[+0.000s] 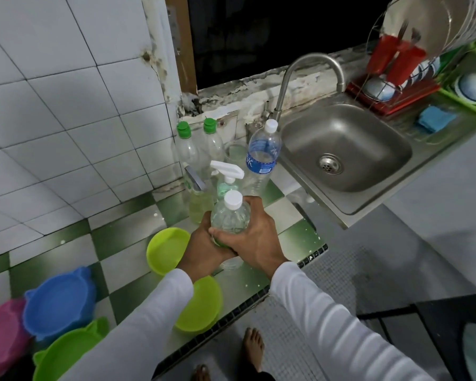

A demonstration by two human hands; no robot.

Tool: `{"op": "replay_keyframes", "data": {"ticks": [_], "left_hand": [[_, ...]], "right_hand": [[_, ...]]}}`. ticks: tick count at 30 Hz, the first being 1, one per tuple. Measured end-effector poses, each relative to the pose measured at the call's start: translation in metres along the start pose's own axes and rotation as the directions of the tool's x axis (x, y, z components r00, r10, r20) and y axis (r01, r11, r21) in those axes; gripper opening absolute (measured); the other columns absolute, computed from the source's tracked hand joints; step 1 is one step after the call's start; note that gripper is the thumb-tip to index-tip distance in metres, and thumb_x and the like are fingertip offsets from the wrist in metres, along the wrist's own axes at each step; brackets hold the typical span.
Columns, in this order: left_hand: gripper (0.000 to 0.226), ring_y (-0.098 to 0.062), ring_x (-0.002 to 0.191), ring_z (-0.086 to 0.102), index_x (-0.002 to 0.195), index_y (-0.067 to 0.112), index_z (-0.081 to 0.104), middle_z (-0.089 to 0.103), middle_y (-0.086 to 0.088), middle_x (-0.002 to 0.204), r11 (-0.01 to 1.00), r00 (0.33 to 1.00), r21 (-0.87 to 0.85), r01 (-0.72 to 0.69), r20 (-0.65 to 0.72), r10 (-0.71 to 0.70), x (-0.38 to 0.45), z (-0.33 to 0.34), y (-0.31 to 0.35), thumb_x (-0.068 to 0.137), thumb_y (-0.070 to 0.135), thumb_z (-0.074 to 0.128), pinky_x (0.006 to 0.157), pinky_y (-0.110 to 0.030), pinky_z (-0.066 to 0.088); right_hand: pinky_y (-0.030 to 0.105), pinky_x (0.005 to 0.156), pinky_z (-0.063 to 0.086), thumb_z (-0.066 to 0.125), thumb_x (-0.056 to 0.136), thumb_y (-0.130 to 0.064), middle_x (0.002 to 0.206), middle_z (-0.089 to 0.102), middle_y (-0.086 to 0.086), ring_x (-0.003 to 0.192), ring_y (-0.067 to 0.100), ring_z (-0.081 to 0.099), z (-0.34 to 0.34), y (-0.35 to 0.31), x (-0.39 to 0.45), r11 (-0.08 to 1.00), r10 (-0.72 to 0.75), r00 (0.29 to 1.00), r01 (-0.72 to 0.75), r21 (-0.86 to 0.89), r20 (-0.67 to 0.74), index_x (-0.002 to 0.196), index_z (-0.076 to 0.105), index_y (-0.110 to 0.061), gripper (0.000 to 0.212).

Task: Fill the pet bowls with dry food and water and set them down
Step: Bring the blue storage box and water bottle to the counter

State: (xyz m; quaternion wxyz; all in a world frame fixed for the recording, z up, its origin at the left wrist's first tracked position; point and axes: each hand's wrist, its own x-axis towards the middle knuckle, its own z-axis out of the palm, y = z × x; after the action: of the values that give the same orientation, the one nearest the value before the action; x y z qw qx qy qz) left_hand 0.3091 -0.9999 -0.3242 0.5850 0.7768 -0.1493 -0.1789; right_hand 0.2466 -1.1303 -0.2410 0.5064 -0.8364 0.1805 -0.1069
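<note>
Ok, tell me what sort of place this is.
Most likely a home kitchen counter. A steel sink with a curved tap sits beside a dish rack holding washed dishes, and the walls are tiled. Plastic pet bowls wait on the checked counter.

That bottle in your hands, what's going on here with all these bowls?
A person stands at a tiled counter beside the sink, with both hands, left hand and right hand, wrapped around a clear bottle whose white cap is on. Two lime green bowls sit empty next to it, and blue, pink and green bowls wait at the left. Nothing is poured yet.
</note>
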Motion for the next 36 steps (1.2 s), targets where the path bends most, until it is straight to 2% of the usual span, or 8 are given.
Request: {"op": "replay_keyframes", "data": {"ticks": [3, 6, 11, 17, 20, 23, 29, 36], "left_hand": [[0.094, -0.029, 0.114, 0.070, 0.131, 0.041, 0.051, 0.073, 0.000, 0.123, 1.000, 1.000, -0.016, 0.015, -0.001, -0.015, 0.002, 0.001, -0.004, 0.053, 0.028, 0.101, 0.094, -0.060, 0.056], [0.091, -0.022, 0.113, 0.070, 0.129, 0.046, 0.050, 0.073, 0.006, 0.122, 1.000, 1.000, -0.001, 0.018, -0.001, -0.018, 0.001, 0.003, -0.003, 0.054, 0.029, 0.099, 0.095, -0.056, 0.057], [0.089, -0.013, 0.110, 0.071, 0.132, 0.034, 0.050, 0.072, 0.013, 0.120, 1.000, 1.000, 0.019, 0.020, 0.001, -0.020, 0.001, 0.002, -0.004, 0.058, 0.028, 0.098, 0.095, -0.048, 0.058], [0.090, -0.007, 0.110, 0.069, 0.132, 0.032, 0.049, 0.071, 0.018, 0.119, 1.000, 1.000, 0.019, 0.021, 0.011, -0.021, -0.002, 0.002, 0.000, 0.056, 0.029, 0.098, 0.095, -0.038, 0.058], [0.090, -0.005, 0.110, 0.069, 0.130, 0.035, 0.048, 0.070, 0.019, 0.119, 1.000, 0.999, 0.020, 0.024, 0.022, -0.025, -0.004, 0.003, 0.002, 0.055, 0.033, 0.097, 0.094, -0.034, 0.057], [0.089, -0.008, 0.112, 0.069, 0.132, 0.036, 0.049, 0.070, 0.017, 0.121, 0.999, 0.999, 0.026, 0.030, 0.030, -0.031, -0.005, 0.002, 0.003, 0.057, 0.031, 0.097, 0.096, -0.041, 0.058], [0.085, -0.017, 0.116, 0.068, 0.129, 0.037, 0.052, 0.071, 0.009, 0.124, 0.998, 0.999, 0.042, 0.036, 0.038, -0.037, -0.006, -0.002, 0.001, 0.058, 0.025, 0.097, 0.099, -0.051, 0.056], [0.079, -0.007, 0.112, 0.068, 0.129, 0.035, 0.054, 0.072, 0.015, 0.120, 0.996, 0.998, 0.089, 0.018, 0.052, -0.022, -0.011, -0.003, 0.007, 0.063, 0.022, 0.096, 0.098, -0.041, 0.057]], "right_hand": [[-0.001, 0.074, 0.041, 0.095, 0.060, -0.044, 0.111, 0.064, -0.013, 0.096, 0.000, 0.060, 0.001, 0.003, 0.003, 1.000, 0.006, 1.000, -0.006, 0.005, 0.008, 0.127, 0.048, -0.023, 0.084], [-0.001, 0.072, 0.041, 0.094, 0.060, -0.044, 0.109, 0.063, -0.014, 0.095, 0.000, 0.060, 0.000, 0.004, 0.005, 1.000, 0.022, 0.999, -0.022, -0.004, 0.027, 0.124, 0.048, -0.025, 0.081], [-0.002, 0.070, 0.039, 0.093, 0.058, -0.048, 0.110, 0.062, -0.015, 0.096, 0.003, 0.060, 0.003, 0.006, 0.007, 0.999, 0.045, 0.998, -0.044, -0.021, 0.046, 0.121, 0.045, -0.030, 0.082], [-0.002, 0.072, 0.038, 0.093, 0.058, -0.051, 0.116, 0.061, -0.014, 0.102, 0.005, 0.059, 0.000, 0.009, 0.007, 0.998, 0.064, 0.996, -0.063, -0.027, 0.061, 0.123, 0.044, -0.032, 0.084], [0.006, 0.081, 0.043, 0.092, 0.058, -0.052, 0.121, 0.060, -0.014, 0.107, 0.006, 0.058, -0.001, 0.011, 0.006, 0.998, 0.066, 0.995, -0.064, -0.024, 0.077, 0.127, 0.042, -0.032, 0.088], [0.021, 0.095, 0.048, 0.092, 0.057, -0.054, 0.128, 0.059, -0.014, 0.114, 0.006, 0.057, -0.002, 0.012, 0.006, 0.999, 0.046, 0.996, -0.044, -0.026, 0.076, 0.135, 0.041, -0.034, 0.095], [0.024, 0.100, 0.048, 0.093, 0.056, -0.055, 0.129, 0.059, -0.015, 0.117, 0.004, 0.056, -0.001, 0.013, 0.003, 0.999, 0.041, 0.996, -0.039, -0.029, 0.075, 0.136, 0.043, -0.033, 0.097], [0.030, 0.102, 0.050, 0.092, 0.052, -0.059, 0.130, 0.058, -0.017, 0.119, 0.004, 0.056, -0.004, 0.013, 0.000, 0.999, 0.045, 0.996, -0.044, -0.022, 0.077, 0.137, 0.042, -0.037, 0.100]]}}
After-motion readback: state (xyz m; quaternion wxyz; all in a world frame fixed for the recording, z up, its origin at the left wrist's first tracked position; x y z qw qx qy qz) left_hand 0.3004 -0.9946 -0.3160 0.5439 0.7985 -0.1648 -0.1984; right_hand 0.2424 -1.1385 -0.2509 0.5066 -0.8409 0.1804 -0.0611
